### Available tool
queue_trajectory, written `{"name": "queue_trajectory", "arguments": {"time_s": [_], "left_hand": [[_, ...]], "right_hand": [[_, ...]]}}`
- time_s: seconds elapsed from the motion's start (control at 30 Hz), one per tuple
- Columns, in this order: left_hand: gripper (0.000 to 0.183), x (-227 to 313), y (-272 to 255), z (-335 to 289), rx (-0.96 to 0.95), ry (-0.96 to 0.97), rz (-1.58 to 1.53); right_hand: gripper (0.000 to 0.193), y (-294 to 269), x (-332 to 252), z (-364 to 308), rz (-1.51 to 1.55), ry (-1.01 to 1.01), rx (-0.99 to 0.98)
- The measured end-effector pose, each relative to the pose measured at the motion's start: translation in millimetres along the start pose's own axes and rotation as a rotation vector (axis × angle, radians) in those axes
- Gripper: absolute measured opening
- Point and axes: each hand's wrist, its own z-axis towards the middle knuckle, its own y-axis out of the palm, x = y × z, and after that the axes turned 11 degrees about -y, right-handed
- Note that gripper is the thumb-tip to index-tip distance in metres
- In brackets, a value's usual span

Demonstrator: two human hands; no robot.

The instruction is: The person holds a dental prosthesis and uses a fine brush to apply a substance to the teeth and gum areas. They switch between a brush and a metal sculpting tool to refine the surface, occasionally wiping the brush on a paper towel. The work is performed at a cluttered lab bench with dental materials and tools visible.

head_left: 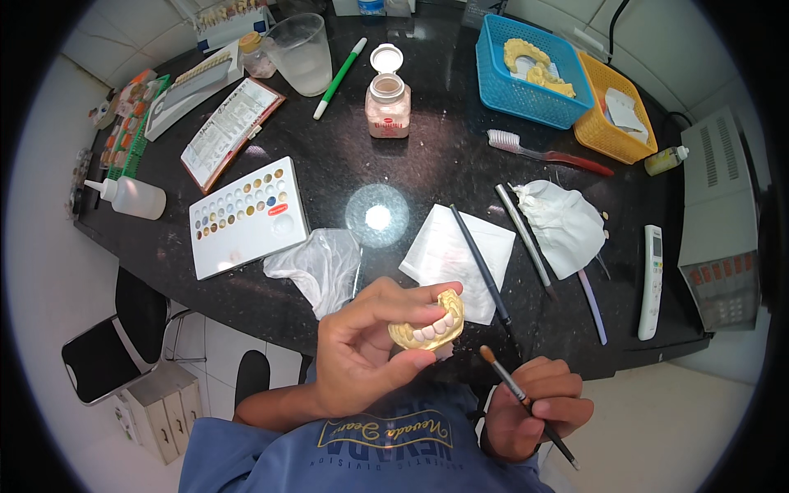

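My left hand [362, 341] pinches a yellow plaster dental cast [440, 329] between thumb and fingers above the near table edge. A row of pale, whitish-pink teeth shows along the cast. To its right, my right hand [538, 403] grips a paintbrush [515, 386] by its dark handle. The brown bristles point up and left toward the cast, apart from it. Just beyond the hands lies a folded white tissue [431, 251], with a slim dark-handled tool [478, 260] across it.
A white palette [246, 218] and a crumpled clear plastic bag [325, 267] lie left. Beyond stand an open-capped jar [388, 111] and a clear cup [304, 62], with a green marker [341, 78] between them. Blue [526, 107] and orange baskets [608, 140], a toothbrush [546, 154] and a remote [651, 283] are right.
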Motion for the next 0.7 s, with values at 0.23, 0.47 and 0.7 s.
{"name": "queue_trajectory", "arguments": {"time_s": [0.23,0.47,0.7], "left_hand": [[0.026,-8,-12,4,-0.107,0.070,-0.096],[0.028,5,-4,0,0.004,-0.120,-0.190],[0.024,-4,-12,2,-0.099,-0.094,-0.353]], "right_hand": [[0.025,-1,-3,5,-0.130,0.128,-0.063],[0.024,2,-1,12,-0.211,0.216,-0.103],[0.022,-1,-8,5,-0.132,0.059,-0.221]]}}
